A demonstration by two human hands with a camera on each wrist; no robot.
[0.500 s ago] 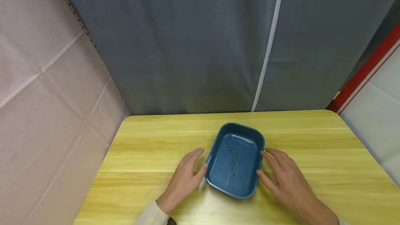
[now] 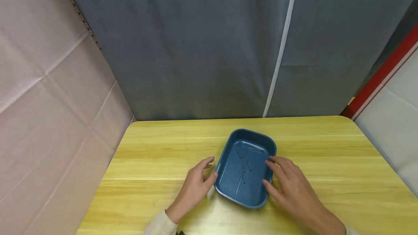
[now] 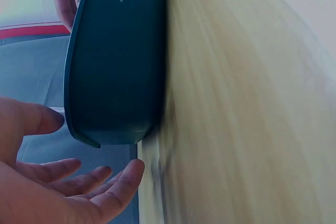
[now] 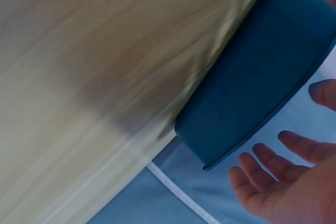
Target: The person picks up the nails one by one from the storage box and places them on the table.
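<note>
A dark blue rectangular tray [image 2: 258, 188] with rounded corners sits slightly turned on the table. Several thin, nail-like metal pieces [image 2: 248, 163] lie scattered on its floor. Beside the tray's left wall is my left hand [image 2: 195, 184], fingers loosely bent and thumb tip right at the rim. In the left wrist view, that thumb is near the top edge of the tray wall [image 3: 115, 61]. My right hand [image 2: 294, 188] reaches over the right rim, thumb and fingers apart. From the right wrist, its fingers [image 4: 299, 148] show relaxed above the rim, holding nothing.
The yellow wood-grain table [image 2: 156, 151] ends at a grey curtain [image 2: 196, 64] with a pale vertical strip. A pale pink cloth wall [image 2: 58, 137] stands on the left. To the right are a red border [image 2: 382, 71] and a white panel [image 2: 392, 119].
My right hand has moved a little left, so its fingertips now overlap the tray's inside. The left hand has hardly shifted, and tray and metal pieces stay as they were.
</note>
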